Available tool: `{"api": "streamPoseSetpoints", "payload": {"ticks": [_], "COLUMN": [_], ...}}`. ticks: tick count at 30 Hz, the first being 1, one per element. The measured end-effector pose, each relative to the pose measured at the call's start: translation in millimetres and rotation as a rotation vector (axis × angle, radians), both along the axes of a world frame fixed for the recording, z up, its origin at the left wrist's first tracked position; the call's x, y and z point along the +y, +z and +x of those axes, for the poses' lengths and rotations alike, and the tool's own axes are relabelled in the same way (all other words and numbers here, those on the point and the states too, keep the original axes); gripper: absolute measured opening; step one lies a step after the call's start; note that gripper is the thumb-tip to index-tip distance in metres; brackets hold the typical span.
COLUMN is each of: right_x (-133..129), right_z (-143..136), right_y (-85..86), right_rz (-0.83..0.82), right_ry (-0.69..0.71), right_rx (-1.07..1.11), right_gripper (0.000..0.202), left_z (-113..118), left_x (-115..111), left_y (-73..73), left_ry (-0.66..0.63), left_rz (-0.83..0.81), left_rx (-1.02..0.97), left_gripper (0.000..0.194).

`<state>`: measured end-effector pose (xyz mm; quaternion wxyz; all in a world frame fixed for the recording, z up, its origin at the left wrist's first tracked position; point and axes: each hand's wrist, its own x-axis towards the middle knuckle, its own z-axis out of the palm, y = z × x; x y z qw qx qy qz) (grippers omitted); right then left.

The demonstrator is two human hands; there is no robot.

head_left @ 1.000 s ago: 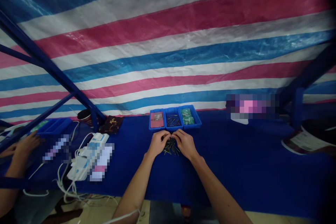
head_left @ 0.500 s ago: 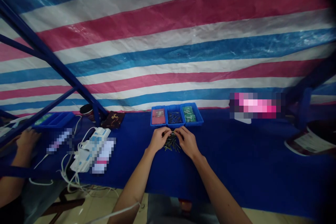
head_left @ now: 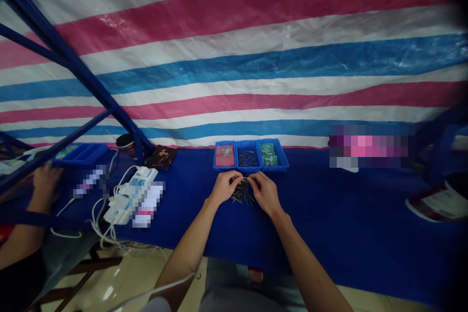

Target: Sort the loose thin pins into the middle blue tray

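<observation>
My left hand [head_left: 225, 187] and my right hand [head_left: 266, 191] are pinched close together, with a small thin piece between their fingertips that both seem to hold. Under the fingers a loose pile of thin dark and brassy screw-like pieces [head_left: 242, 196] lies on the blue table [head_left: 314, 214]. Behind the hands stand three joined blue bins: the left bin has a pink item [head_left: 224, 156], the middle one holds more thin dark pieces [head_left: 247, 158], and the right one holds green-and-white small packets [head_left: 268, 154].
To the left are a white power strip [head_left: 131, 195] with cables, a brown packet [head_left: 161, 157], a dark cup [head_left: 126, 144] and another blue tray [head_left: 86, 154]. Another person's hand [head_left: 47, 178] is at the far left. A round container [head_left: 438, 200] stands at the right.
The view has shifted slightly, so the bins and table items sit a little higher and further right. Both hands remain pinched together over the pile; the thin piece between them now looks pale.
</observation>
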<state>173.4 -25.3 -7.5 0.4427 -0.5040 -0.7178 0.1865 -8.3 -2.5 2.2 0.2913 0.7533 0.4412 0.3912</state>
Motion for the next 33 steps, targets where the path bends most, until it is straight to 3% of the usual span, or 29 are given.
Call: {"api": "streamPoseSetpoints", "payload": {"ticks": [33], "right_x": [0.6], "right_z": [1.6], "right_y": [1.3], "right_rz": [-0.007], "right_ry": [-0.002], "right_rx": [0.040], "right_gripper": [0.021], "left_z": [1.1], "left_x": [0.9], "left_y": [-1.7], "left_ry": [0.019], "left_rz": [0.020], "left_rx": [0.007], "left_gripper": [0.024]}}
